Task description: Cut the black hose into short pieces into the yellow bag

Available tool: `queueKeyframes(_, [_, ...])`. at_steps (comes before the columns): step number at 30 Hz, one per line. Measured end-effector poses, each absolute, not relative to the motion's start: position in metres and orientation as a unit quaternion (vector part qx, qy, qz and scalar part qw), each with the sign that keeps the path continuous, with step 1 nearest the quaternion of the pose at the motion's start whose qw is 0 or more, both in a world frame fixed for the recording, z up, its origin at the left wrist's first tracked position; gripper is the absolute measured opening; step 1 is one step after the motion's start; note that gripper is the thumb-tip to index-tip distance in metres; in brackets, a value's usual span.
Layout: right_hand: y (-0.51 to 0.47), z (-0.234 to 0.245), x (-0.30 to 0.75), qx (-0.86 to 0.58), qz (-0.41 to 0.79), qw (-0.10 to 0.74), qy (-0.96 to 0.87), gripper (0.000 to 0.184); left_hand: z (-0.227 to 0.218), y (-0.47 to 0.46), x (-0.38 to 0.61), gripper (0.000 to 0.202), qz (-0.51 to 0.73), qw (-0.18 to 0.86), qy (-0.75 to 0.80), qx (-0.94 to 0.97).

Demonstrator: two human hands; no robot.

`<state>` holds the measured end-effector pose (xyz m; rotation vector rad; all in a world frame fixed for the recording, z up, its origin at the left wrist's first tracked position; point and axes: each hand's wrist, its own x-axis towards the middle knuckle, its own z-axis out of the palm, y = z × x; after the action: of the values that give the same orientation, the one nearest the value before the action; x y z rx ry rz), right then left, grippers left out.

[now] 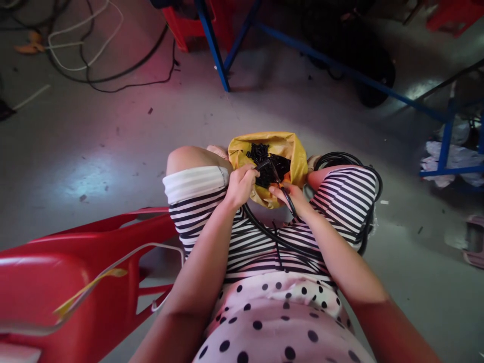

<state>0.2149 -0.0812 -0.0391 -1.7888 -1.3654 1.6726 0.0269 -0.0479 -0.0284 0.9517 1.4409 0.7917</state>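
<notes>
My left hand [242, 185] is closed around a thin black corrugated tube [283, 241], and its end sticks out over the opening of a yellow bag [299, 164]. From that hand the tube runs back across my lap to the right. A pair of scissors [291, 204] with dark handles and a bit of orange is gripped in my right hand [298, 197]. Their blades point forward beside the tube's end; whether they touch it I cannot tell. Many short black tube pieces [259, 150] lie inside the bag, which stands between my knees.
More black tube [372, 174] is coiled around my right knee. At my left stands a red plastic chair [45, 282] with a white cable across it. Ahead are a blue metal frame [214, 45], a red stool [181, 27] and loose cables [109, 78] on the grey floor.
</notes>
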Motion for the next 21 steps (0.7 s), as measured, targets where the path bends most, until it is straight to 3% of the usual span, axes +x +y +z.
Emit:
queueKeyframes(9, [-0.082,-0.0419,0.2147,-0.555,0.637,0.194,-0.498,0.043,-0.0259,-0.052,0.0341,0.015,0.334,0.643,0.566,0.393])
queueKeyframes(21, [-0.0834,-0.0486,0.2147,-0.579,0.587,0.153,-0.545,0.04,-0.0213,-0.0546,0.036,0.017,0.309,0.689,0.546,0.362])
